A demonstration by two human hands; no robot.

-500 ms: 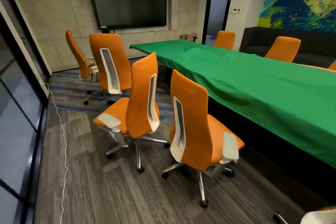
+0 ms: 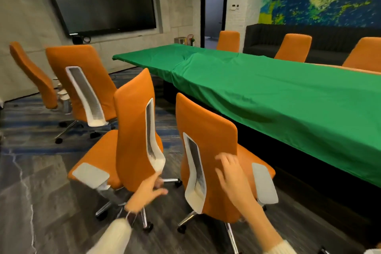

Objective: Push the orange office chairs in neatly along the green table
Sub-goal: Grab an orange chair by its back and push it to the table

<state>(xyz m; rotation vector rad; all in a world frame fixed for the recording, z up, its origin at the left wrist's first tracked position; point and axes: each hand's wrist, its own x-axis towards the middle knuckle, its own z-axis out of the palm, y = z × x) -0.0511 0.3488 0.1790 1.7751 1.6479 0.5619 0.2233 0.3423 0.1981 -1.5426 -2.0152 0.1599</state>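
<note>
Green counter runs along the right. Nearest orange chair stands just beside its edge, back facing the camera. Right hand lies on that backrest, grip wide; left hand, grip wide, hovers near the second chair.

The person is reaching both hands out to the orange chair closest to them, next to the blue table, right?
Not quite: the table is covered in green, not blue, as the head view shows. Both the left hand and right hand do reach toward the nearest orange chair beside it.
</note>
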